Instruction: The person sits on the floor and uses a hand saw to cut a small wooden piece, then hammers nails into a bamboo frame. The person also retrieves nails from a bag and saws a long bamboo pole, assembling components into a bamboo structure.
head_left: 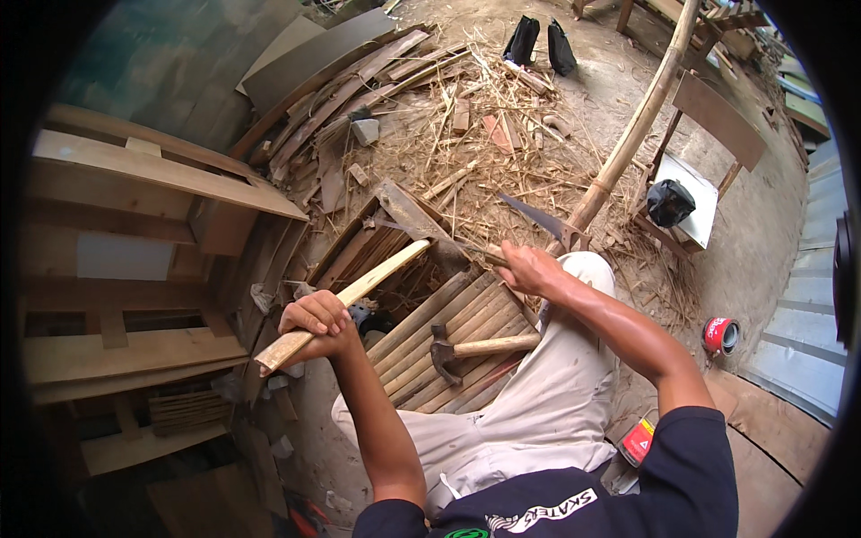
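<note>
Two hands working a pale flat bamboo strip [345, 300] over a slatted bamboo panel [448, 332].
Left hand [316, 320] closed around the strip's lower end; right hand [527, 269] gripping a long dark blade [529, 215]; wooden-handled claw hammer [475, 350] lying on the panel.

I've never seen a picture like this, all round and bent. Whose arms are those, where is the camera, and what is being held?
The camera sits on a person's head and looks down, so its wide lens bends straight edges. The two bare arms are that person's own. The left hand grips a long pale wooden strip. The right hand holds a long dark blade. Just below lies a wooden-handled claw hammer on a panel of bamboo slats. Straw and wood scraps cover the dirt ground, and a thick bamboo pole leans nearby.
</note>
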`<act>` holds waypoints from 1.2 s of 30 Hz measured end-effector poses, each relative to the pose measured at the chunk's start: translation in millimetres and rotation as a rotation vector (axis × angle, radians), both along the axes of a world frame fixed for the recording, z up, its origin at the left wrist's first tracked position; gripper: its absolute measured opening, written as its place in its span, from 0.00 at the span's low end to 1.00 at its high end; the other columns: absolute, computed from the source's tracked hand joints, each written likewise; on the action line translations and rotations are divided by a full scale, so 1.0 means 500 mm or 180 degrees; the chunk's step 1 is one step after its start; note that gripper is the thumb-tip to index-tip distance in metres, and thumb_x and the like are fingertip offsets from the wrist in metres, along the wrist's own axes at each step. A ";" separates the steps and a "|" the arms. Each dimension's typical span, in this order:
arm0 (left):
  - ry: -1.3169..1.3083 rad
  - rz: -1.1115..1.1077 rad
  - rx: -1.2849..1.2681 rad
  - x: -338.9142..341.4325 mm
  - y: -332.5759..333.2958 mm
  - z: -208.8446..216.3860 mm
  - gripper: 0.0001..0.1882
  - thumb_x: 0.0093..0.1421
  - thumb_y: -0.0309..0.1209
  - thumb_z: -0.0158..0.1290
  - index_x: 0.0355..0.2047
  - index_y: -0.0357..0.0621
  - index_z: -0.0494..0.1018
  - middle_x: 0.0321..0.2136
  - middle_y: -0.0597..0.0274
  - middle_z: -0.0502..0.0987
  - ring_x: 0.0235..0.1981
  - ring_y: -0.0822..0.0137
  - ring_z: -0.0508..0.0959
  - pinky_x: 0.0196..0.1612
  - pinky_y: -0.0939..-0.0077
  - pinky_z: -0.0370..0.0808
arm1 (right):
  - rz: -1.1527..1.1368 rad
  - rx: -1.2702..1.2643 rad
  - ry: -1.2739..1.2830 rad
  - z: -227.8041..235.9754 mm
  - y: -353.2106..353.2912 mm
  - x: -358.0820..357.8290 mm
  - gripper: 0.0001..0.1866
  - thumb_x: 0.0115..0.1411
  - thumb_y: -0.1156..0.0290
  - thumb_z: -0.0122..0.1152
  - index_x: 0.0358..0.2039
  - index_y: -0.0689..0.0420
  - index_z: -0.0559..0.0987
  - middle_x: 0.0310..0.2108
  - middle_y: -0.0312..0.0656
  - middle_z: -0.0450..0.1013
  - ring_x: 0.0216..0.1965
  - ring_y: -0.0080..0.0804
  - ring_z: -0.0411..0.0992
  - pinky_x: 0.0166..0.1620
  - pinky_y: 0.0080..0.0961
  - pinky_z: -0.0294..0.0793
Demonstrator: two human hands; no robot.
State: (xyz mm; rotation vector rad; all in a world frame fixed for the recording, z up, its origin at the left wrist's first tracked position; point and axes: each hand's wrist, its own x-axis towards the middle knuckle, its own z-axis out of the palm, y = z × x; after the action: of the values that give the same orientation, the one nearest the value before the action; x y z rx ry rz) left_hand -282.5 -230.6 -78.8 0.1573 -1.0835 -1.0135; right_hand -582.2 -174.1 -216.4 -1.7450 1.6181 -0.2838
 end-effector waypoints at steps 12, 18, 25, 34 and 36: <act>-0.0166 0.2069 0.0878 -0.069 0.004 0.036 0.43 0.56 0.76 0.16 0.13 0.48 0.55 0.06 0.66 0.55 0.08 0.73 0.53 0.14 0.82 0.59 | -0.0206 -0.0628 -0.0362 -0.010 -0.007 -0.004 0.19 0.63 0.63 0.55 0.44 0.65 0.63 0.29 0.62 0.75 0.32 0.62 0.75 0.35 0.50 0.76; -0.0190 0.2739 0.1348 -0.089 -0.013 0.068 0.43 0.54 0.78 0.19 0.14 0.51 0.57 0.08 0.68 0.54 0.12 0.73 0.53 0.17 0.82 0.60 | -0.0160 -0.0196 0.0125 -0.017 -0.006 0.005 0.20 0.63 0.61 0.56 0.45 0.64 0.64 0.30 0.62 0.75 0.33 0.62 0.76 0.37 0.51 0.76; -0.0001 0.2846 0.1498 -0.067 -0.018 0.071 0.42 0.53 0.78 0.20 0.16 0.50 0.56 0.09 0.69 0.53 0.13 0.74 0.53 0.19 0.84 0.60 | -0.0284 0.0006 0.0018 -0.029 -0.015 0.012 0.22 0.63 0.61 0.56 0.46 0.66 0.63 0.28 0.62 0.75 0.33 0.59 0.77 0.35 0.48 0.78; -0.0138 0.2984 0.1356 -0.041 -0.019 0.055 0.41 0.55 0.76 0.20 0.18 0.49 0.56 0.11 0.66 0.56 0.15 0.71 0.56 0.23 0.81 0.64 | -0.0357 0.0025 0.0003 0.013 -0.018 0.034 0.18 0.63 0.64 0.56 0.43 0.63 0.62 0.26 0.59 0.74 0.30 0.60 0.76 0.32 0.50 0.76; -0.0107 0.3036 0.1412 -0.041 -0.018 0.055 0.41 0.55 0.77 0.21 0.18 0.49 0.56 0.11 0.66 0.56 0.16 0.71 0.56 0.23 0.81 0.64 | -0.0146 -0.0687 -0.0458 0.025 -0.015 0.045 0.19 0.64 0.62 0.55 0.43 0.64 0.63 0.27 0.60 0.74 0.30 0.61 0.76 0.33 0.52 0.76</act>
State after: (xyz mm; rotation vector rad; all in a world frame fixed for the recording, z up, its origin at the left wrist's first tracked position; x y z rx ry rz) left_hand -303.2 -239.4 -51.3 0.9558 -0.6550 -0.3566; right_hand -559.6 -181.5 -203.8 -1.8022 1.5715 -0.6118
